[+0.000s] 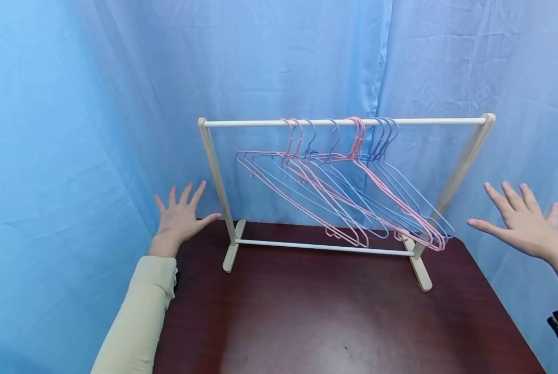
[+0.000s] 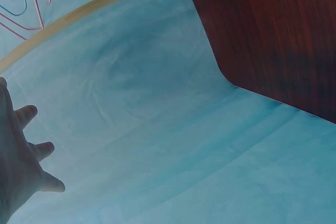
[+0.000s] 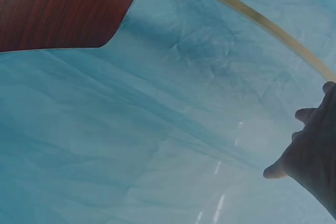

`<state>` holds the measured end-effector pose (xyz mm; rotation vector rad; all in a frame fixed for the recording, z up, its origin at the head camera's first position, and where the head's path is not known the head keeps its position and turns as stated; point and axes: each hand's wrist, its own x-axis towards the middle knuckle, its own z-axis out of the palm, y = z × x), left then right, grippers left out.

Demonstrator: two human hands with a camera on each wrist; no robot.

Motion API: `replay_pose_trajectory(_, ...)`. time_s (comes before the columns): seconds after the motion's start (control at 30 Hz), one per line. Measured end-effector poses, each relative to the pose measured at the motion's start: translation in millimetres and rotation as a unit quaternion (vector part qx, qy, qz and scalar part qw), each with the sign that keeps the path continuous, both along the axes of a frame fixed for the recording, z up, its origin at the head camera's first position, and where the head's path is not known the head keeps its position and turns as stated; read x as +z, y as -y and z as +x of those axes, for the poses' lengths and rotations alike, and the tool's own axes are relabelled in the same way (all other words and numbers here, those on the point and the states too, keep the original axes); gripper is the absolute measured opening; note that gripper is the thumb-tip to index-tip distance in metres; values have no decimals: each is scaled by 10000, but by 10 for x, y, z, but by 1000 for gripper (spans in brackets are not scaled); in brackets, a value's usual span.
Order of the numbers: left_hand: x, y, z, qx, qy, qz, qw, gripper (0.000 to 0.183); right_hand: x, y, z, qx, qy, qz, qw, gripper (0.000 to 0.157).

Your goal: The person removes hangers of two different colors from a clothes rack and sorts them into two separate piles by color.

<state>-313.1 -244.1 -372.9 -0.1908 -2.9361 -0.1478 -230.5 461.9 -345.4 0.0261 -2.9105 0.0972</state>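
Both hands are raised with fingers spread, and neither holds anything. In the head view the left hand (image 1: 178,218) is nearest the left post (image 1: 217,176) of a small clothes rack. The right hand (image 1: 524,221) is out to the right of the rack's other post (image 1: 461,166). Several pink hangers (image 1: 323,192) and blue hangers (image 1: 402,184) hang from the white top rail (image 1: 255,123), bunched from the middle to the right and overlapping. Each wrist view shows its own hand, the left (image 2: 21,161) and the right (image 3: 312,150), dark at the frame's edge.
The rack's wooden feet (image 1: 234,246) stand on a dark red-brown table (image 1: 316,306), joined by a white lower bar (image 1: 325,248). Light blue curtains (image 1: 73,130) surround the table behind and at both sides. The table's rounded corner (image 2: 231,77) shows in the left wrist view.
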Motion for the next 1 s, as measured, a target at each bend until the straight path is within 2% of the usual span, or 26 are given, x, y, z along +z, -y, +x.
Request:
replay_pose_trajectory(0.4, 50, -49, -40, 18, -434, -25, 9991, 95, 13, 95, -55, 387, -56, -215, 9990, 96)
replay_pose_trajectory(0.77, 145, -154, -116, -111, -865, -34, 9962, 92, 39, 184, -97, 843, 211, -680, 9939, 88)
replay_pose_trajectory(1.0, 191, -221, -149, -248, -1175, 79, 9927, 94, 73, 250, -78, 922, 403, -873, 9911, 87)
